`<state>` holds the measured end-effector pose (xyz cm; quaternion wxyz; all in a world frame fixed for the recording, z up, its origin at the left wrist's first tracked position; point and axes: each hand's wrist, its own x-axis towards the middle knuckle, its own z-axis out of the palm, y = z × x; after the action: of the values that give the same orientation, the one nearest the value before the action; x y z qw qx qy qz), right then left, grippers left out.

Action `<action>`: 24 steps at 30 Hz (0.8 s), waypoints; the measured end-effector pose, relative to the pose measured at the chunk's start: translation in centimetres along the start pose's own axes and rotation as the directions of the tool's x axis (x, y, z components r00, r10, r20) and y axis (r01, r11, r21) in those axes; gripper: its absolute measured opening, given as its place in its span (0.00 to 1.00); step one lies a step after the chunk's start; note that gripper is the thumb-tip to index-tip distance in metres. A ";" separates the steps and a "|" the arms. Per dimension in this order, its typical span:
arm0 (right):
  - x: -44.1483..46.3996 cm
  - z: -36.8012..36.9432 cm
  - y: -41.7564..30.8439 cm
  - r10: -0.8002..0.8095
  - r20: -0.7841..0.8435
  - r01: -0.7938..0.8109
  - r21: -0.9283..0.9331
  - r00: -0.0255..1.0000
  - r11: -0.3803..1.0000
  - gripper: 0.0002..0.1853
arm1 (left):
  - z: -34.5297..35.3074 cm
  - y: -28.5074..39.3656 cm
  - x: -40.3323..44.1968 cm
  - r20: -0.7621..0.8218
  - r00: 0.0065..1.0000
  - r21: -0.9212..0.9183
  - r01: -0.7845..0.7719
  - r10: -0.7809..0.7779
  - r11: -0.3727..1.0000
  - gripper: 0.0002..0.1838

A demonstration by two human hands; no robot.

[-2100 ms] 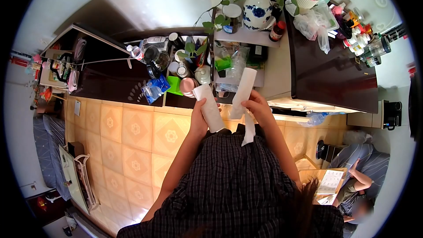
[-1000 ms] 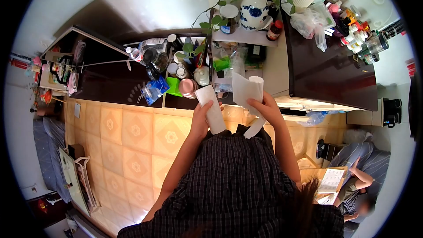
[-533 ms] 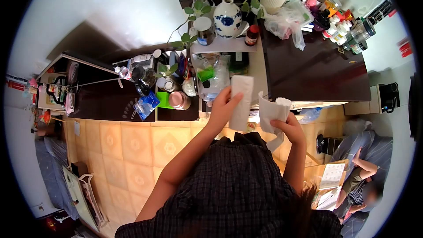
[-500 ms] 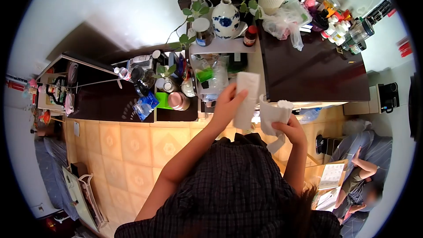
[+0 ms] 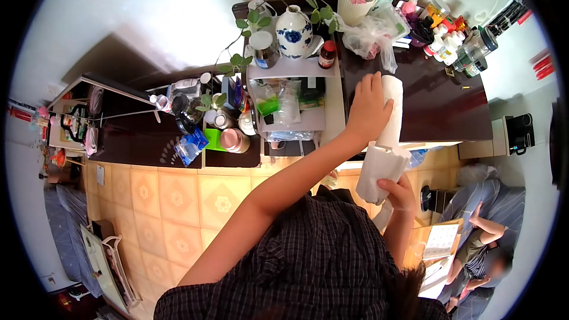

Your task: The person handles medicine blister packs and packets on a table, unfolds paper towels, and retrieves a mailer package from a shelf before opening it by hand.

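My left hand (image 5: 368, 109) reaches across to the right, its thumb and fingers closed on a long white tissue roll (image 5: 392, 109) over the dark cabinet top. Just below it, my right hand (image 5: 398, 193) grips a second white tissue roll (image 5: 382, 170), with a loose end of paper hanging beside the wrist. The lower end of the long roll meets or overlaps the top of the other one; I cannot tell whether they are joined. An open drawer (image 5: 333, 106) holding plastic bags and a green packet lies left of my left hand.
A blue-and-white vase (image 5: 294, 31), a dark-capped jar (image 5: 326, 54) and a plastic bag (image 5: 370, 40) stand along the back. Several bottles (image 5: 450, 44) crowd the right corner. At left are a pink-lidded jar (image 5: 235, 140) and a blue packet (image 5: 191, 144). Another person (image 5: 477, 261) sits at lower right.
My left hand has moved right and up with its white roll, from above the drawer to over the dark cabinet top. My right hand has shifted slightly down with its roll.
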<state>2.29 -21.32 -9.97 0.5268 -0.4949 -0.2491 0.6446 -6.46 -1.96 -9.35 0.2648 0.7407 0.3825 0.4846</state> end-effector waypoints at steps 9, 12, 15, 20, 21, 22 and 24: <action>3.5 4.9 2.0 0.050 0.094 -0.036 -0.143 0.994 0.989 0.23 | -11.4 -2.9 -7.0 0.596 0.735 -0.553 0.668 -0.324 0.498 0.20; 5.6 7.3 3.4 0.075 0.172 -0.039 -0.204 0.982 0.978 0.23 | -15.2 -2.8 -10.4 0.554 0.738 -0.405 0.644 -0.386 0.649 0.18; 7.6 9.1 5.9 0.093 0.220 -0.032 -0.269 0.971 0.963 0.24 | -17.9 -4.1 -12.7 0.482 0.735 -0.288 0.646 -0.476 0.707 0.15; 10.2 11.5 8.1 0.180 0.240 -0.134 -0.195 0.954 0.972 0.29 | -21.1 -7.4 -15.3 0.459 0.664 -0.440 0.747 -0.590 0.499 0.15; 10.2 12.1 7.9 0.177 0.231 -0.144 -0.151 0.957 0.978 0.29 | -21.7 -7.2 -15.3 0.451 0.642 -0.494 0.758 -0.620 0.426 0.17; 10.1 12.8 7.6 0.174 0.222 -0.153 -0.107 0.959 0.982 0.29 | -22.3 -6.9 -15.3 0.406 0.632 -0.526 0.753 -0.660 0.397 0.18; 10.8 13.7 7.6 0.125 0.262 -0.127 -0.011 0.957 0.992 0.31 | -23.2 -6.8 -15.3 0.355 0.617 -0.595 0.729 -0.703 0.340 0.19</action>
<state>-12.87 -11.06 -15.18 0.4484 -0.4187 -0.2827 0.7374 -33.55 -10.19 -13.33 0.7115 0.3486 0.4517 0.4102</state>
